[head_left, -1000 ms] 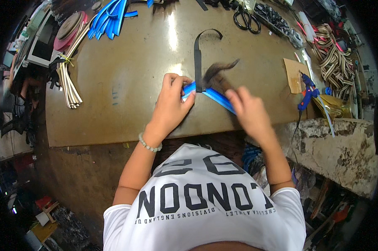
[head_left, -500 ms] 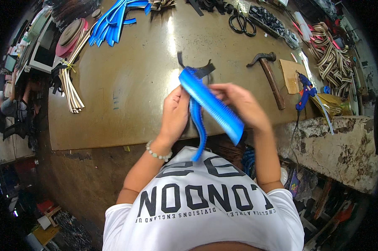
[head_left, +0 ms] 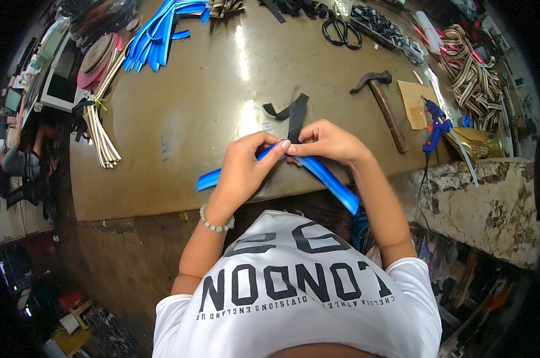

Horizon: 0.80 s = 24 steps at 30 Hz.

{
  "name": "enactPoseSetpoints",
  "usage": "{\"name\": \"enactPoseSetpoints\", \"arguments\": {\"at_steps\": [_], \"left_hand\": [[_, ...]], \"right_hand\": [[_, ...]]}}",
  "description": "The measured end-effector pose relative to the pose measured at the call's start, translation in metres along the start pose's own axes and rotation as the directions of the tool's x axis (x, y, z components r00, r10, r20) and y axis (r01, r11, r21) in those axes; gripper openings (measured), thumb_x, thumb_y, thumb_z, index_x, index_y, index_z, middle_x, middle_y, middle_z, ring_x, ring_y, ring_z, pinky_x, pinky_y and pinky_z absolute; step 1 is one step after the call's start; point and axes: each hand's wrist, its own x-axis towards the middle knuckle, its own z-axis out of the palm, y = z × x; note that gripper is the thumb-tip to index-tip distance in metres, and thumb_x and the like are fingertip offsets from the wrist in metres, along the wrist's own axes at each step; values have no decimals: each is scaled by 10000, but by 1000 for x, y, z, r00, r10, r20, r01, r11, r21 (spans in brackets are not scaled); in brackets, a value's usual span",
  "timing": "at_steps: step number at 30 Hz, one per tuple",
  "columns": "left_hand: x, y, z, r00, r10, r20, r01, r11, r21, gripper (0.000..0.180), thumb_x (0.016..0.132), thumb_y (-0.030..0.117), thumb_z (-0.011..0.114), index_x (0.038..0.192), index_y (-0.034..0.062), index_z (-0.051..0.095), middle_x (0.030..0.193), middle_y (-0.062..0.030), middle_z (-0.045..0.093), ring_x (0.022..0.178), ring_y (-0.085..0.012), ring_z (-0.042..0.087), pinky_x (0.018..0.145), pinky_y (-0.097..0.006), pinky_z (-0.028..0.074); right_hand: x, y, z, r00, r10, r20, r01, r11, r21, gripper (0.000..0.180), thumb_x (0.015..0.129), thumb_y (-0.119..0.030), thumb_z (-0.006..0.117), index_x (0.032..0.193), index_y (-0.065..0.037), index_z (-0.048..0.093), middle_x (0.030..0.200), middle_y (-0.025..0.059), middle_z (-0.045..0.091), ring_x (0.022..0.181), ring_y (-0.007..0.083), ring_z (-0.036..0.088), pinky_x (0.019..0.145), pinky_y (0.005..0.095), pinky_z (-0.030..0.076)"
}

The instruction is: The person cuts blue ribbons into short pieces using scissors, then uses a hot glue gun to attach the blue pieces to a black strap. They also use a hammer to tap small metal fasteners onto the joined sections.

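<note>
Above the table's near edge, both hands meet at the middle of a blue strap (head_left: 331,184). My left hand (head_left: 246,162) pinches it between thumb and fingers, and one end sticks out to the left below that hand. Close beside it, my right hand (head_left: 329,142) is also closed on the strap, whose other end slants down to the right past the table edge. From between the fingertips a black strip (head_left: 296,118) rises away from me, with a loose curled end. How the strip joins the strap is hidden by the fingers.
A hammer (head_left: 382,106) lies to the right, near a cardboard piece (head_left: 414,102) and a blue glue gun (head_left: 437,126). Farther back are black scissors (head_left: 342,33), a tray of small dark parts (head_left: 377,27) and blue straps (head_left: 156,36). Pale strips (head_left: 100,134) lie left.
The blue strap has swung from hanging downward to spreading out to both sides. My right hand has come in next to my left, and both now pinch the strap's middle.
</note>
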Motion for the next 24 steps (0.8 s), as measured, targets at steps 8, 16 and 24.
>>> {"name": "enactPoseSetpoints", "arguments": {"at_steps": [8, 16, 24], "left_hand": [[3, -15, 16, 952, 225, -208, -136, 918, 372, 157, 877, 152, 663, 820, 6, 655, 746, -123, 612, 697, -325, 586, 625, -386, 456], [-5, -26, 28, 938, 292, -185, -144, 819, 556, 134, 861, 112, 650, 921, 42, 554, 911, -142, 546, 820, -331, 574, 698, -427, 479], [0, -28, 29, 958, 231, -171, -161, 924, 347, 102, 867, 34, 612, 962, 43, 576, 926, -153, 556, 801, -370, 611, 664, -443, 510]], "right_hand": [[3, -15, 0, 684, -679, -266, 682, 725, -96, 690, 783, 7, 720, 1410, -41, 437, 1375, 125, 495, 1269, 247, 488, 1072, 372, 381], [13, 5, 56, 539, -606, -585, 364, 794, -487, 296, 820, 76, 601, 1095, -5, 675, 1030, 130, 601, 813, 207, 638, 698, 298, 516], [-2, 35, 69, 461, -828, -320, 302, 486, -820, 255, 774, 42, 598, 1028, 39, 613, 1038, 193, 582, 1016, 364, 596, 864, 417, 504]]}}
